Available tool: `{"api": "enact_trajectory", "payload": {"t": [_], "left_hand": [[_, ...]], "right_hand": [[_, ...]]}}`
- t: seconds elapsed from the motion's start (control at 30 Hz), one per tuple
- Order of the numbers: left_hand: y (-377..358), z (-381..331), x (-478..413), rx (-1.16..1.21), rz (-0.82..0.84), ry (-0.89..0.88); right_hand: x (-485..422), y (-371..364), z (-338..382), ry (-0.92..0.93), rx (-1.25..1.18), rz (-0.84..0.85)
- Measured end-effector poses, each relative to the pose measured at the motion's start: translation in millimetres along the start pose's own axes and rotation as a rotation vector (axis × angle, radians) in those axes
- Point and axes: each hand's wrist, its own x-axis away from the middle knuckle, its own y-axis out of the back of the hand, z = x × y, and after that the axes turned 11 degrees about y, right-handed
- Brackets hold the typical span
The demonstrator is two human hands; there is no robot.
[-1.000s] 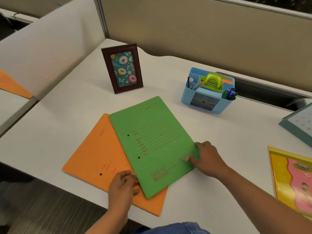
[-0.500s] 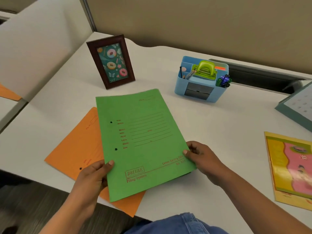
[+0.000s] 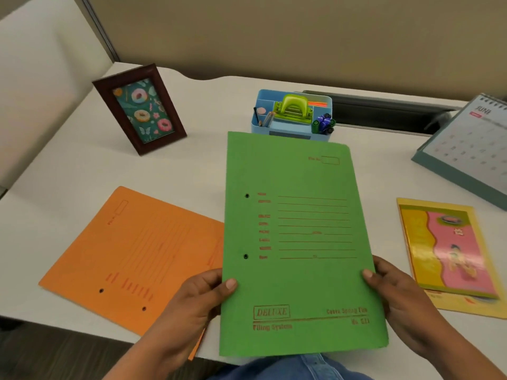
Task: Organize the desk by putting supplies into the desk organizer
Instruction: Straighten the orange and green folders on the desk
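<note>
1. The green file folder [image 3: 299, 242] is held up in front of the camera, front cover facing up, with "DELUXE Filing System" readable near its lower edge.
2. Its left edge is pinched by the left hand [image 3: 197, 300]: the thumb is laid on the cover and the fingers are hidden behind it.
3. Its right edge is gripped the same way by the right hand [image 3: 395, 292], thumb on top.
4. The folder's lower edge is carried out past the near edge of the white surface [image 3: 192, 165], and its top edge is seen across the front of the desk organizer [image 3: 295, 130].
5. The blue organizer is set at the back of the surface. A lime-green hole punch [image 3: 293, 108] is lodged in its middle, pens [image 3: 266, 119] are stood in its left compartment, and markers [image 3: 323, 124] are bunched at its right.
6. An orange file folder [image 3: 131, 256] is laid flat to the left, with its near corner overhanging the edge.
7. A photo frame [image 3: 140, 109] is propped at back left.
8. A desk calendar [image 3: 472, 144] and a yellow-and-pink booklet [image 3: 447, 253] are placed at the right.
</note>
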Motion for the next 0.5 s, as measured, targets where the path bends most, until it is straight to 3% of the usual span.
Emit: {"api": "enact_trajectory", "payload": {"t": [0.1,0.2,0.5], "left_hand": [[-11.4,8.4,-21.9,-0.197,-0.112,-0.034],[-15.7,23.5,-45.3,-0.313,-0.220,-0.032],[-11.3,52.4,-74.4,-0.475,-0.441,0.006]], "right_hand": [[1.4,12.3,-12.8,0.042,0.071,-0.097],[-0.2,20.8,-28.5,-0.038,0.136,-0.167],[-10.0,22.1,-45.9,-0.022,0.620,-0.214]]}}
